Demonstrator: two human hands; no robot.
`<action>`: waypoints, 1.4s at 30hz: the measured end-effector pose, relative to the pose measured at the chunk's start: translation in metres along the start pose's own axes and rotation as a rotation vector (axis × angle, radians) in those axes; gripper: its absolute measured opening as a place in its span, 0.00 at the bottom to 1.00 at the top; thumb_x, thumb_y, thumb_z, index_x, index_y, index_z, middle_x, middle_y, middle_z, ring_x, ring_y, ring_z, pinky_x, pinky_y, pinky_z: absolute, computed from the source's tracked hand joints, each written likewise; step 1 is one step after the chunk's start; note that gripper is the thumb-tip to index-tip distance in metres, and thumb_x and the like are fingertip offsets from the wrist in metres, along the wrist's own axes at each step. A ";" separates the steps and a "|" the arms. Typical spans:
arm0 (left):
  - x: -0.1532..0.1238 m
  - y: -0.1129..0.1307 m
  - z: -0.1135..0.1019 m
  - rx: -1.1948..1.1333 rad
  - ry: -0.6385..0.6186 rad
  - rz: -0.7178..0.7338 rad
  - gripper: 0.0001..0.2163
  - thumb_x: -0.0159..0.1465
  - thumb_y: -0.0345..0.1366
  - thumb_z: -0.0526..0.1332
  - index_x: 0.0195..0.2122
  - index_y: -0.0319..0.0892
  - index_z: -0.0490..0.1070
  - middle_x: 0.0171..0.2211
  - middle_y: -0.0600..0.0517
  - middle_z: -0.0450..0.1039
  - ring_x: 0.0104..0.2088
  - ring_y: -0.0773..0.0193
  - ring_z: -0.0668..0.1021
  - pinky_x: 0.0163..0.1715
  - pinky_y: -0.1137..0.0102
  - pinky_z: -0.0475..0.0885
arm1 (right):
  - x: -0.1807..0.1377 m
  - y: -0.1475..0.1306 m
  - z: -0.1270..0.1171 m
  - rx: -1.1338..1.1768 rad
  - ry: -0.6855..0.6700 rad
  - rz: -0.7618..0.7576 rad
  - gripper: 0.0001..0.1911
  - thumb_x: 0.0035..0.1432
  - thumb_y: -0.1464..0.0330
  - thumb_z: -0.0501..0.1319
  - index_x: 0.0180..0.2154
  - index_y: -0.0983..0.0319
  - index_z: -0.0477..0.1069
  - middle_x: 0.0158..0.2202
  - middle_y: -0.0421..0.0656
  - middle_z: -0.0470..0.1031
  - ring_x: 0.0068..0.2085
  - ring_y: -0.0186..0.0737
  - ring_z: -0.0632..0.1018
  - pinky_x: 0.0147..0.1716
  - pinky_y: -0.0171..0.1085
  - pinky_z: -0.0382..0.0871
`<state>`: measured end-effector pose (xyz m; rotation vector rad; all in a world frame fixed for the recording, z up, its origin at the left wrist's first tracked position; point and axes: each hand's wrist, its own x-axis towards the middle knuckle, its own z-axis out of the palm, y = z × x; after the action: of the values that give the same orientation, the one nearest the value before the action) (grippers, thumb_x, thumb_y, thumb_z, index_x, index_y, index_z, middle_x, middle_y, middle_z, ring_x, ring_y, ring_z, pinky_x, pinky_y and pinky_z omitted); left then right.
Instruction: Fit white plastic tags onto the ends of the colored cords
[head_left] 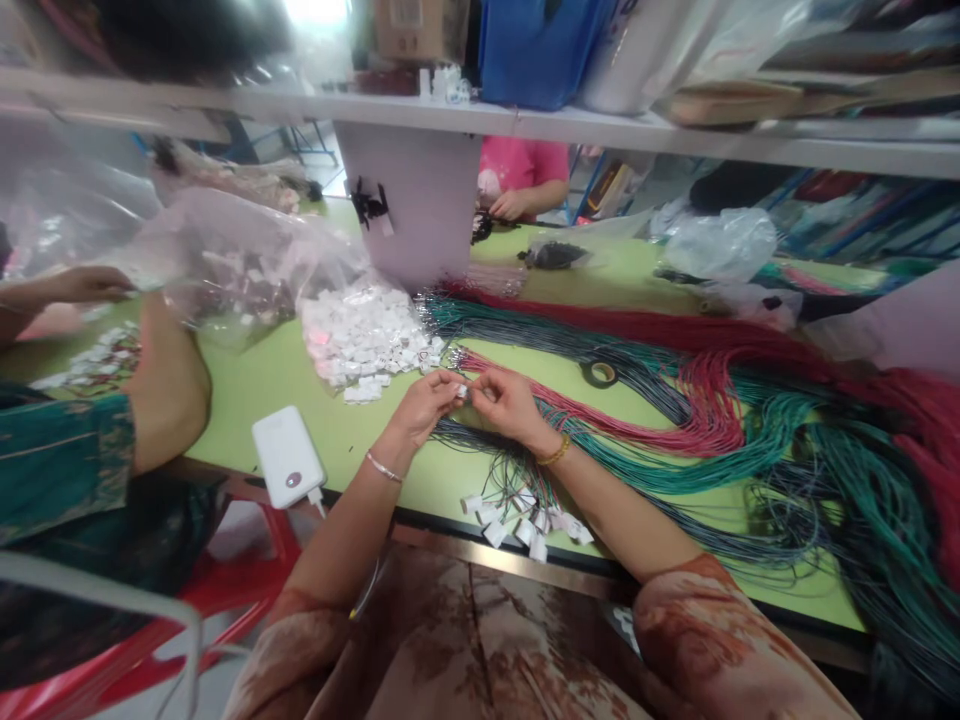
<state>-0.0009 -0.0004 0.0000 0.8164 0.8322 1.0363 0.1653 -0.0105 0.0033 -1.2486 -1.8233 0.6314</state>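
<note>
My left hand (pixel 429 405) pinches a small white plastic connector (pixel 462 391) above the bench. Close against it, my right hand (pixel 511 408) is closed in a pinch at the connector, apparently on a thin wire end too fine to make out clearly. Behind my left hand lies a heap of white connectors (pixel 367 335), spilling from a clear plastic bag. Bundles of red wires (pixel 600 410), green wires (pixel 660 475) and dark wires (pixel 630 370) stretch off to the right. Below my hands, several wired white connectors (pixel 525 520) rest along the bench edge.
A white power bank (pixel 288 455) with a cable lies left of my arm. A roll of black tape (pixel 600 373) sits among the wires. A co-worker's arm (pixel 172 380) rests at the left; another person (pixel 525 175) sits opposite. Overhead runs a shelf (pixel 360 108) with a blue bin (pixel 536 50).
</note>
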 end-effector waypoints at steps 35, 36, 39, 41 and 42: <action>0.001 -0.004 0.003 0.108 0.050 -0.046 0.12 0.49 0.36 0.70 0.30 0.36 0.72 0.34 0.47 0.76 0.29 0.72 0.74 0.32 0.74 0.69 | 0.061 0.042 -0.036 -0.595 -0.116 0.165 0.08 0.58 0.70 0.51 0.34 0.63 0.68 0.30 0.47 0.74 0.28 0.38 0.69 0.28 0.35 0.54; 0.001 -0.003 0.004 0.099 0.055 -0.048 0.11 0.50 0.36 0.70 0.30 0.36 0.72 0.34 0.47 0.76 0.29 0.72 0.74 0.32 0.74 0.69 | 0.062 0.037 -0.035 -0.514 -0.110 0.137 0.07 0.58 0.69 0.52 0.33 0.63 0.67 0.29 0.45 0.73 0.28 0.37 0.68 0.28 0.35 0.54; 0.001 -0.003 0.004 0.061 0.056 -0.058 0.11 0.49 0.35 0.70 0.31 0.36 0.72 0.33 0.48 0.76 0.28 0.72 0.74 0.32 0.75 0.69 | 0.062 0.020 -0.028 -0.252 -0.129 0.037 0.07 0.57 0.67 0.54 0.30 0.63 0.67 0.27 0.41 0.72 0.27 0.34 0.68 0.28 0.33 0.56; 0.001 -0.003 0.004 0.035 0.055 -0.067 0.11 0.50 0.34 0.70 0.31 0.37 0.72 0.33 0.48 0.77 0.28 0.72 0.74 0.32 0.75 0.69 | 0.060 0.010 -0.023 -0.108 -0.150 -0.011 0.08 0.55 0.65 0.56 0.29 0.63 0.67 0.26 0.39 0.71 0.27 0.33 0.67 0.28 0.32 0.57; 0.001 -0.003 0.004 0.022 0.057 -0.070 0.10 0.50 0.34 0.70 0.31 0.37 0.72 0.33 0.49 0.77 0.28 0.72 0.74 0.32 0.75 0.69 | 0.058 0.006 -0.021 -0.046 -0.160 -0.019 0.09 0.55 0.64 0.56 0.29 0.63 0.68 0.26 0.39 0.71 0.27 0.32 0.66 0.28 0.31 0.58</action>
<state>0.0037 -0.0012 -0.0008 0.7734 0.9159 0.9939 0.1760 0.0445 0.0306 -1.2396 -1.9891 0.6996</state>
